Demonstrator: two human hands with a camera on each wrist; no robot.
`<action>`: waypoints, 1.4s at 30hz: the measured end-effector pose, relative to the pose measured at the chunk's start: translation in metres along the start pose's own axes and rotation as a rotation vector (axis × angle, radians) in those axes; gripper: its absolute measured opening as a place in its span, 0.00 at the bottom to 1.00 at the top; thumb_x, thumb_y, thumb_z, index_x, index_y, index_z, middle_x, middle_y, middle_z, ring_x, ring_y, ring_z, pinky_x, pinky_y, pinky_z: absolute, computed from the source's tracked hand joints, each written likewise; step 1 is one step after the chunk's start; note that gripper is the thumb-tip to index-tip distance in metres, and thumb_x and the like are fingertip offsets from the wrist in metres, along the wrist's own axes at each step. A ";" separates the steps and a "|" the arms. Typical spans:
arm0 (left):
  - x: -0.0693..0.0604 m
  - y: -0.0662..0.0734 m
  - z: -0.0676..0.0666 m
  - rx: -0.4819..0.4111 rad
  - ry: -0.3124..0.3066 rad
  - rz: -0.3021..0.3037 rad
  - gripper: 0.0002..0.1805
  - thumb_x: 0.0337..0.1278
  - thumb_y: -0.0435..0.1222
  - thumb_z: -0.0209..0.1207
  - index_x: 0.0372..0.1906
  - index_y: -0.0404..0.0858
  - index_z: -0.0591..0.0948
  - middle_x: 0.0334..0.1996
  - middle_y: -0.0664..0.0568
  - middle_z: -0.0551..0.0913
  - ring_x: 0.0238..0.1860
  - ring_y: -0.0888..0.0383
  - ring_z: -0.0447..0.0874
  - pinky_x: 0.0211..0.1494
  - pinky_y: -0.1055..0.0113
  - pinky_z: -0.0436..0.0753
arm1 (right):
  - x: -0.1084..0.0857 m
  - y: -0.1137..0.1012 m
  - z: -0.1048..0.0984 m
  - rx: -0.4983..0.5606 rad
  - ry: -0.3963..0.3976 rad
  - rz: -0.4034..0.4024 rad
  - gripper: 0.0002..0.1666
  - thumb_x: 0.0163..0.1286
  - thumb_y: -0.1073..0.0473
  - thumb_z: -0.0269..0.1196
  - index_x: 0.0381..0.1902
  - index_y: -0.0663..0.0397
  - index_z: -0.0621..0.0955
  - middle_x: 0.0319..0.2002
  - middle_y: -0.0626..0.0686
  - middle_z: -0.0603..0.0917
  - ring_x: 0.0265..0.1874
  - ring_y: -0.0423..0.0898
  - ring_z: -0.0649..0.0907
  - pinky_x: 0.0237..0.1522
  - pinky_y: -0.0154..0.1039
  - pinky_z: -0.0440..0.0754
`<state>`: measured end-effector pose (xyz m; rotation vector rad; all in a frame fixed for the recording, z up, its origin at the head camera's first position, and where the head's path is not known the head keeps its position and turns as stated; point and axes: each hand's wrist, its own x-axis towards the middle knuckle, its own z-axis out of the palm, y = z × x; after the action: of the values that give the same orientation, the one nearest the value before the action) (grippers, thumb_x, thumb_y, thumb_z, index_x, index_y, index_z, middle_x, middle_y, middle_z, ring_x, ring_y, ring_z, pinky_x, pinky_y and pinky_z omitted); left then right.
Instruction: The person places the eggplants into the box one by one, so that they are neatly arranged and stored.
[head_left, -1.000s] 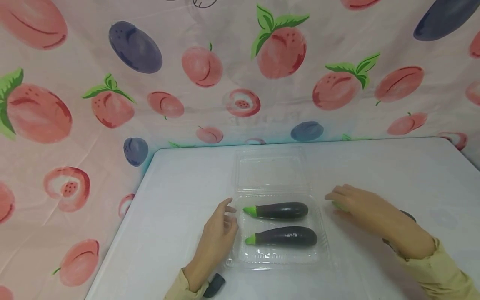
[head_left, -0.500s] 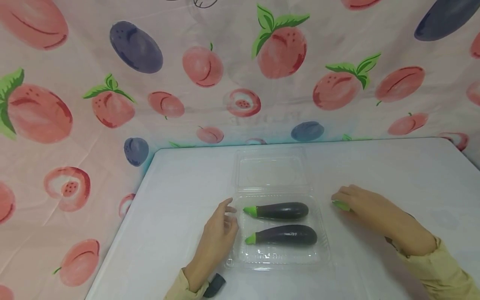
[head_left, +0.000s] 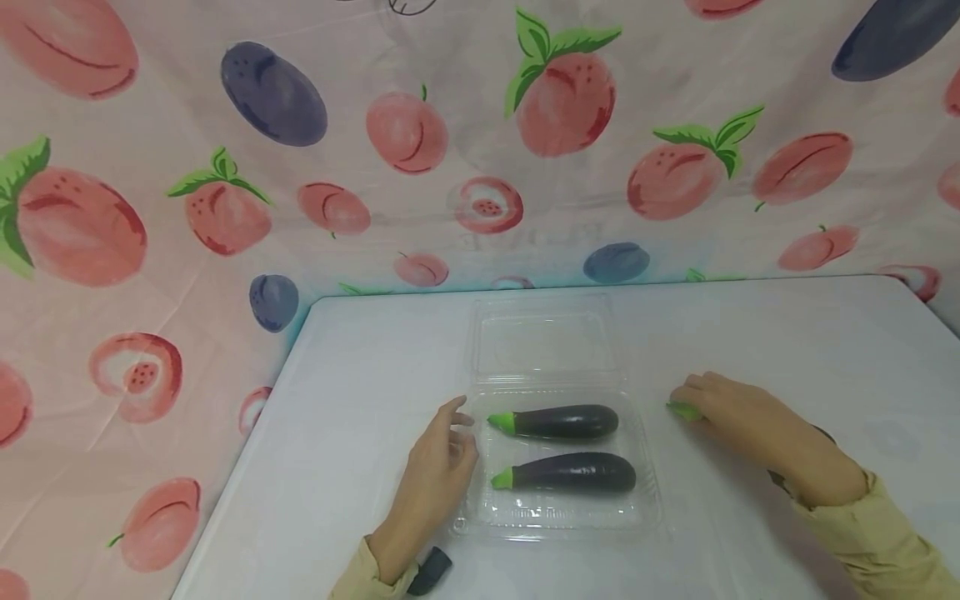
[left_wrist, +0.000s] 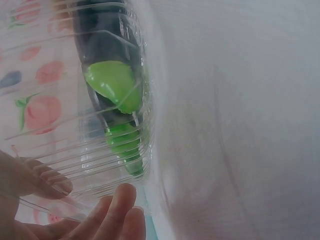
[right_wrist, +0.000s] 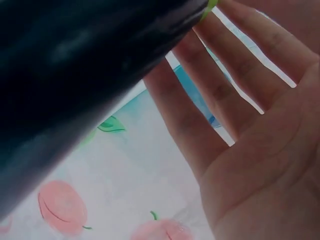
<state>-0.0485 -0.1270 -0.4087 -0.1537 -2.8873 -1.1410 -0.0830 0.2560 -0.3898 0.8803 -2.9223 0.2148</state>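
Seemingly taking up a third eggplant (right_wrist: 85, 65) with the right grip (head_left: 738, 417), cannot tell whether holding; left grip (head_left: 435, 467) loose beside the clear container (head_left: 555, 530); next, probably lift inside.

Soft, rather dim light spreads evenly over the head view, leaving the white table (head_left: 375, 358) greyish. A faint shadow lies on the near side of the right forearm (head_left: 810, 460). Small glints dot the near edge of the clear container (head_left: 540, 532). The left wrist view is hazy and soft; in the right wrist view, the dark eggplant (right_wrist: 85, 60) blurs nearly black against bright cloth (right_wrist: 140, 155).
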 end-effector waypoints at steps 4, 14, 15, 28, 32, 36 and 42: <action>0.000 -0.001 0.000 0.004 0.004 0.003 0.28 0.69 0.37 0.53 0.71 0.42 0.66 0.54 0.54 0.82 0.47 0.61 0.82 0.49 0.62 0.84 | 0.000 0.001 0.000 0.006 -0.005 0.009 0.16 0.57 0.69 0.71 0.43 0.52 0.84 0.40 0.48 0.83 0.43 0.49 0.82 0.45 0.49 0.83; 0.001 0.000 0.001 0.000 -0.002 -0.003 0.28 0.69 0.37 0.53 0.71 0.42 0.66 0.55 0.54 0.81 0.47 0.61 0.82 0.50 0.61 0.84 | 0.001 0.001 -0.003 -0.006 -0.007 -0.010 0.16 0.55 0.70 0.72 0.42 0.53 0.84 0.38 0.47 0.82 0.41 0.48 0.81 0.43 0.48 0.84; 0.001 0.000 0.001 0.000 -0.002 -0.003 0.28 0.69 0.37 0.53 0.71 0.42 0.66 0.55 0.54 0.81 0.47 0.60 0.82 0.50 0.61 0.84 | 0.002 0.001 -0.003 -0.009 -0.006 -0.011 0.16 0.54 0.70 0.72 0.42 0.53 0.85 0.38 0.47 0.82 0.41 0.49 0.81 0.42 0.48 0.84; 0.000 0.001 0.001 0.004 -0.002 -0.001 0.28 0.68 0.37 0.54 0.71 0.42 0.66 0.54 0.53 0.81 0.48 0.59 0.82 0.51 0.61 0.84 | 0.009 -0.010 -0.018 -0.016 0.007 -0.031 0.18 0.54 0.71 0.72 0.43 0.54 0.86 0.39 0.48 0.84 0.42 0.49 0.82 0.43 0.48 0.84; 0.001 0.001 0.000 0.003 -0.001 0.000 0.28 0.68 0.37 0.54 0.71 0.42 0.66 0.54 0.53 0.81 0.47 0.60 0.82 0.51 0.61 0.84 | 0.011 -0.014 -0.022 -0.024 0.040 -0.061 0.18 0.53 0.71 0.73 0.42 0.54 0.85 0.38 0.48 0.83 0.41 0.49 0.82 0.43 0.48 0.84; 0.000 0.001 0.000 0.006 0.003 0.002 0.28 0.68 0.37 0.54 0.71 0.42 0.66 0.54 0.53 0.82 0.47 0.60 0.82 0.50 0.61 0.84 | 0.014 -0.020 -0.028 -0.033 0.058 -0.082 0.17 0.52 0.71 0.73 0.41 0.53 0.86 0.37 0.48 0.83 0.40 0.48 0.81 0.42 0.47 0.84; 0.000 0.003 0.000 0.007 0.003 -0.005 0.27 0.68 0.37 0.54 0.71 0.42 0.66 0.54 0.54 0.82 0.47 0.60 0.82 0.50 0.62 0.84 | 0.016 -0.031 -0.038 -0.050 0.092 -0.118 0.19 0.51 0.70 0.74 0.42 0.54 0.85 0.38 0.47 0.83 0.41 0.47 0.82 0.41 0.46 0.84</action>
<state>-0.0484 -0.1252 -0.4068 -0.1443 -2.8911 -1.1305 -0.0772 0.2277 -0.3471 1.0029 -2.7681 0.1688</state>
